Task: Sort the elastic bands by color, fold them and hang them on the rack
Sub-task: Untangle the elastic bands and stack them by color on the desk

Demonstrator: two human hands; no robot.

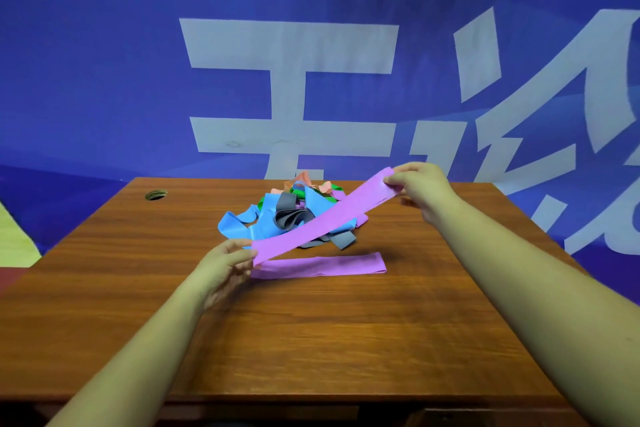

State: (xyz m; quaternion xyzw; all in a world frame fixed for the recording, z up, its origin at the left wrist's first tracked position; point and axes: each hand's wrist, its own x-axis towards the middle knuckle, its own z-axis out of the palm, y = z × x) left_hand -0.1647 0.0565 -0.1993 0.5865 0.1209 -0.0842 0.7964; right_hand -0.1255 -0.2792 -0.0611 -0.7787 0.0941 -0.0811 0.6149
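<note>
Two bare forearms are seen reaching in from the near edge over a brown wooden table [346, 340]. One purple elastic band [322, 218] is held stretched flat between the hands, raised above the tabletop and slanting from lower left to upper right. Its near end is pinched by the left hand [225, 267] between thumb and curled fingers; its far end is gripped by the right hand [420, 184], whose fingers are curled over the band's edge. A wide, smooth, matte ribbon of even width is presented by the band, with no twist along its length.

Just beneath it, a second purple band [322, 266] is laid flat on the table, straight and parallel to the near edge, its left end lying below the left hand's fingertips.

Behind both, a tangled pile of bands [284, 215] is heaped toward the table's far middle: light blue loops at the left, grey folded strips in the centre, green and salmon pieces at the back, and a bit of purple at the right.

A round cable hole [156, 194] is set in the far left corner of the table. A blue banner with large white characters [104, 80] is hung behind.
</note>
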